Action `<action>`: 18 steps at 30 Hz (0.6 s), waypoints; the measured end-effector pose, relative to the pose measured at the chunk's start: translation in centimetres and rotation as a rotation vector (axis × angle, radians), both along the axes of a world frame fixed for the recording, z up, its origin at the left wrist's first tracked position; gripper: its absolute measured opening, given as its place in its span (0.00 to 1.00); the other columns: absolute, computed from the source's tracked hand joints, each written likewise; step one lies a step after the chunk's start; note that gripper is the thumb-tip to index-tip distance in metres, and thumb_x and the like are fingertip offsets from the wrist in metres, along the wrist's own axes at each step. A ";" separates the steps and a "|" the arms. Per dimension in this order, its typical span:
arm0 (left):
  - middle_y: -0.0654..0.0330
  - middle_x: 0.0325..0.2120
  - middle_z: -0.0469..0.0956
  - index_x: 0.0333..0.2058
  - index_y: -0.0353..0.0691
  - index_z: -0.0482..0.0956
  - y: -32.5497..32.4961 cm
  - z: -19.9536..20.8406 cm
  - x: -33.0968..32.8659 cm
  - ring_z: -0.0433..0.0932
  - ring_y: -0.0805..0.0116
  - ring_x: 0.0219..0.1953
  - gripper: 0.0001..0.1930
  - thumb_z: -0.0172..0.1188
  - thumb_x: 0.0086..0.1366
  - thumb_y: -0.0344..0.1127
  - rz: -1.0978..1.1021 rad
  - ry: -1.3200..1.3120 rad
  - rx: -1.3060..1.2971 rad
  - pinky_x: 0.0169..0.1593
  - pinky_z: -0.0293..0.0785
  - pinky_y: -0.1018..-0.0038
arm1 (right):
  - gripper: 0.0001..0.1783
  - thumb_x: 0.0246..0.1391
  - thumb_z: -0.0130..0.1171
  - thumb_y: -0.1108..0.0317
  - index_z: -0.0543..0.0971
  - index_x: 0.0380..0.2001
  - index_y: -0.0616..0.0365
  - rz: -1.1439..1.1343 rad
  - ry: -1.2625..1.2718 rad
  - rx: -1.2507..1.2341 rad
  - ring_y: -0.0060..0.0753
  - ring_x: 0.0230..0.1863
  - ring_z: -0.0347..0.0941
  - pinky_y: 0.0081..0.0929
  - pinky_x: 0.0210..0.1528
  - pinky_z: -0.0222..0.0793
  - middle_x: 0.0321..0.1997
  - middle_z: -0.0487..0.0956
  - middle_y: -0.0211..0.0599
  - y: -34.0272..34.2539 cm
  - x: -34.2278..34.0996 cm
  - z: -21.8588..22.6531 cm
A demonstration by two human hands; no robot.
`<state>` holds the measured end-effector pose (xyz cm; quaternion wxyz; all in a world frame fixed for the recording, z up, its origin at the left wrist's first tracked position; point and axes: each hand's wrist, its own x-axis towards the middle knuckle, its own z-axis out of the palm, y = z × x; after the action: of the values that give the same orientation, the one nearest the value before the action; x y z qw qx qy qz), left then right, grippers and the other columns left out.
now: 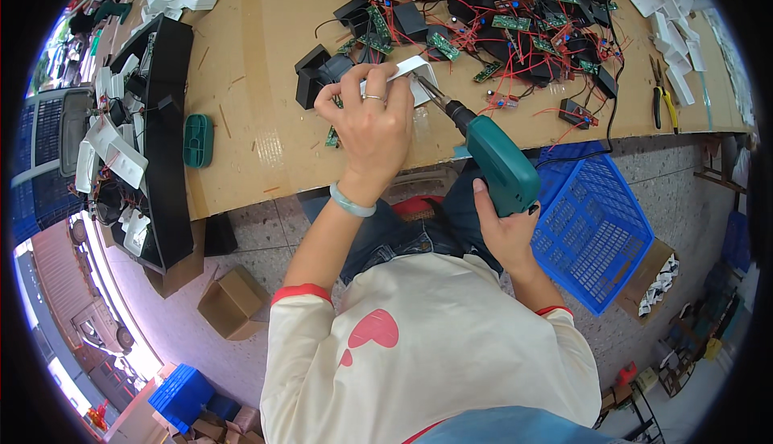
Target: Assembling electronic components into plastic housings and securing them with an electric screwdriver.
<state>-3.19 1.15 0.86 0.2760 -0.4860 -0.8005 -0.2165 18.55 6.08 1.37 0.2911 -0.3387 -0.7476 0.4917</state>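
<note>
My left hand [374, 122] has its fingers curled over a white plastic housing [413, 66] at the table's front, holding it down on the cardboard top. In my right hand [507, 231] is a green power screwdriver [501, 162] with a black nose. Its metal bit points away and to the left, with the tip at the white housing. Whether the tip sits on a screw is too small to tell. Just left of the housing lie black plastic boxes [310, 82], and a small green circuit board [332, 136] is partly hidden by my left hand.
A heap of circuit boards with red wires [515, 41] fills the table's far middle. Pliers [664, 106] and white housings [672, 41] lie at the right. A green case [198, 140] and a black bin [173, 106] stand left. Below right is a blue crate [596, 227].
</note>
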 end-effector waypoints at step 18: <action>0.67 0.39 0.79 0.28 0.43 0.81 0.3 -0.2 -0.1 0.75 0.65 0.46 0.03 0.66 0.56 0.32 -0.009 0.019 0.035 0.50 0.58 0.57 | 0.13 0.57 0.65 0.79 0.79 0.45 0.67 -0.024 0.126 -0.133 0.15 0.24 0.70 0.16 0.26 0.66 0.28 0.78 0.29 -0.7 1.7 0.6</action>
<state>-3.25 1.41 0.70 0.2912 -0.4867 -0.7917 -0.2269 20.26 5.37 1.99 0.3201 -0.3346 -0.6893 0.5572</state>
